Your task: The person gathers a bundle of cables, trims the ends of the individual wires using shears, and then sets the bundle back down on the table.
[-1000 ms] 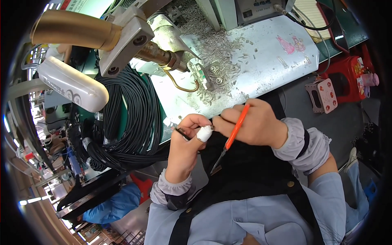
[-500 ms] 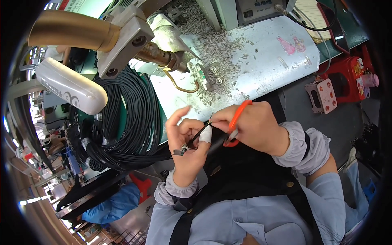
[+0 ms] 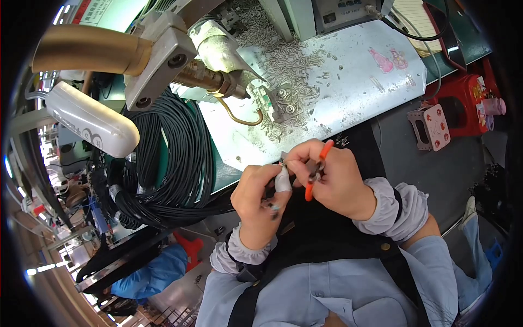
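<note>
Over my lap, close to the bench's front edge, my left hand (image 3: 253, 196) and my right hand (image 3: 340, 171) meet at the fingertips. My left fingers are closed on the end of a thin black cable, mostly hidden by the fingers; white wrap covers the left thumb (image 3: 283, 180). At the meeting fingertips shows a small grey metal piece (image 3: 283, 157). A blurred metal connector (image 3: 271, 206) sticks out below the left fingers. Orange-handled pliers (image 3: 326, 150) rest across my right palm, while the thumb and forefinger pinch at the cable end.
Ahead, a white metal bench plate (image 3: 359, 71) carries many scattered small metal pins (image 3: 294, 65) and a small fixture (image 3: 269, 103) under a machine head (image 3: 229, 84). A coil of black cable (image 3: 163, 163) lies left. At right stand a red stool (image 3: 460, 109) and pink-white stool (image 3: 430, 126).
My left fingers have curled in, with the left hand turned over more around the cable. The right hand has shifted slightly left, and the pliers have turned in the palm.
</note>
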A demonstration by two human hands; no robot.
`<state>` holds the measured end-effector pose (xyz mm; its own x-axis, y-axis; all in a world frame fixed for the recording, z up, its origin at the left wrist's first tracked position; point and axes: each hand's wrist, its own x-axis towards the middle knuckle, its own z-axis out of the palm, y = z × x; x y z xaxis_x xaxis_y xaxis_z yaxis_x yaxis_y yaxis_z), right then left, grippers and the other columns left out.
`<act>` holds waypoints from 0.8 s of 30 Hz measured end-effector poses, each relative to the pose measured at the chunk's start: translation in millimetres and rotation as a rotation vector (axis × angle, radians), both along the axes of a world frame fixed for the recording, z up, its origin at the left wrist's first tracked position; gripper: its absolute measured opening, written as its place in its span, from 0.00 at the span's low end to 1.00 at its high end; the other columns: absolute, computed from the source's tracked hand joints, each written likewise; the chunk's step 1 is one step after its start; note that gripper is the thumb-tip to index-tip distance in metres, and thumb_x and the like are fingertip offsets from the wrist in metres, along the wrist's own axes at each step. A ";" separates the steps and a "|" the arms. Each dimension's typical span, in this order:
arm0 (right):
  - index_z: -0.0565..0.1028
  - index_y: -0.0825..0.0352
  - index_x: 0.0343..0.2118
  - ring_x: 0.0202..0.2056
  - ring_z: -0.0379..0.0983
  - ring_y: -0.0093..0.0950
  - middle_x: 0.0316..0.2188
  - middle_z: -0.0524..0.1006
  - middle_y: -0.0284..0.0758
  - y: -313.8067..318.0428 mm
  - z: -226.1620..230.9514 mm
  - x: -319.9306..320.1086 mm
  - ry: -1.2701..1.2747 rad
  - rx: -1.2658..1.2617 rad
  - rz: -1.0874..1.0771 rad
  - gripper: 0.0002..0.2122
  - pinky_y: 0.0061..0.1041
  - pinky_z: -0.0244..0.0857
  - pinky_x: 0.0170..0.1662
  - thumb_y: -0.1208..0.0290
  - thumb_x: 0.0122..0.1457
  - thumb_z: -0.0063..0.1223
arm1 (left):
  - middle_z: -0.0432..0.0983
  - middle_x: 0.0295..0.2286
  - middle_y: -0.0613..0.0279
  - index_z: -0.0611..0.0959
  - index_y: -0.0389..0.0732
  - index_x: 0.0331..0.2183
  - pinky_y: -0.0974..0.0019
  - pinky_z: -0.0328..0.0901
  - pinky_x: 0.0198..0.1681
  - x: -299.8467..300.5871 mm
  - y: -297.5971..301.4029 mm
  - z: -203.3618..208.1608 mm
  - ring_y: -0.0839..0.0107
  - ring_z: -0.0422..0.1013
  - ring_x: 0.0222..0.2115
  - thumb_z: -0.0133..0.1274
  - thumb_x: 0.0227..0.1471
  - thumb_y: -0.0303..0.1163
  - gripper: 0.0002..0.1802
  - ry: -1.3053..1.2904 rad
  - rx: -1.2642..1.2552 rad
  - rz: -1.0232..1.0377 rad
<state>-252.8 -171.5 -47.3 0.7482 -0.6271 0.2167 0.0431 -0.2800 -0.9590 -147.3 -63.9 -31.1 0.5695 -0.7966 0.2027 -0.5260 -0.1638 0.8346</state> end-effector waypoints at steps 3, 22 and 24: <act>0.69 0.70 0.29 0.20 0.70 0.18 0.22 0.72 0.32 0.0 0.6 0.5 -0.026 0.414 0.062 0.03 0.17 0.63 0.20 0.77 0.53 0.47 | 0.67 0.20 0.68 0.75 0.34 0.31 0.78 0.59 0.25 -0.3 -4.3 5.2 0.81 0.64 0.23 0.51 0.38 0.15 0.13 0.308 0.007 0.046; 0.67 0.69 0.19 0.11 0.65 0.25 0.09 0.66 0.33 -6.9 1.7 -7.9 0.392 -0.061 0.159 0.13 0.23 0.57 0.16 0.65 0.47 0.55 | 0.68 0.24 0.67 0.75 0.32 0.30 0.81 0.57 0.30 9.3 -17.5 17.1 0.82 0.64 0.27 0.51 0.42 0.17 0.08 0.434 -0.034 0.026; 0.66 0.70 0.20 0.11 0.64 0.22 0.09 0.66 0.33 -9.3 -2.5 -9.8 0.317 0.134 0.144 0.12 0.22 0.56 0.16 0.66 0.49 0.54 | 0.67 0.22 0.69 0.75 0.33 0.30 0.82 0.55 0.25 19.7 -27.7 18.0 0.84 0.62 0.23 0.51 0.42 0.18 0.08 0.605 0.040 0.071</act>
<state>-262.6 -180.8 -49.8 0.8476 -0.5177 -0.1164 -0.2318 -0.1638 -0.9589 -127.6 -91.6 -13.2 0.6259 -0.7530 -0.2031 0.0529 -0.2188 0.9743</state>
